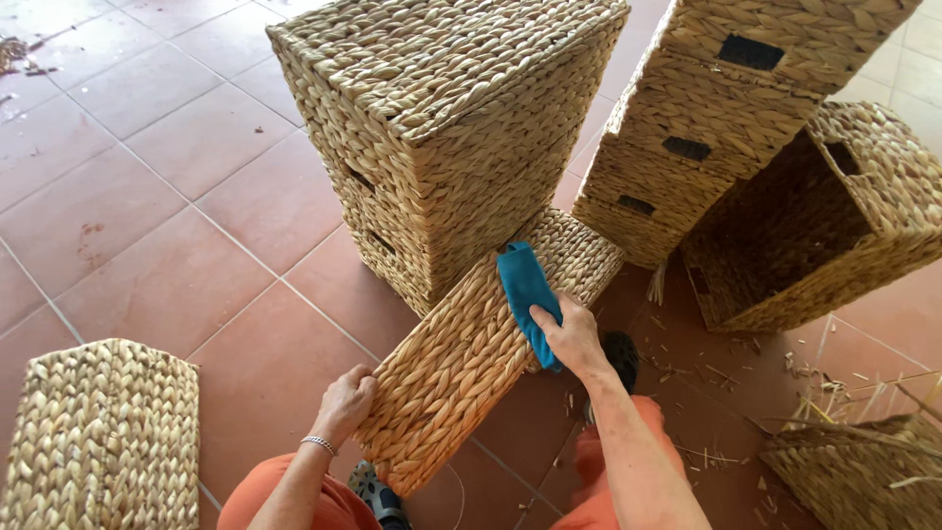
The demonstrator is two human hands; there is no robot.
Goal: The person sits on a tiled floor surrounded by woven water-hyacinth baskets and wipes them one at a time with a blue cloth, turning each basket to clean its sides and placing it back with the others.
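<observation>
At the lower middle of the frame the left hand (345, 400) curls its fingers around the near edge of a woven basket (461, 363) tilted across the knees, while the right hand (572, 337) presses a blue cloth (525, 294) flat on its side with fingers closed over it. The basket looks light, stiff and rough, best held by its rim. Beyond, at upper middle, stand stacked baskets (442, 128) on the tiled floor (167, 196).

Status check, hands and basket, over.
Left hand steadying tilted woven basket. Right hand pressing blue cloth on it. Stacked baskets close behind.
</observation>
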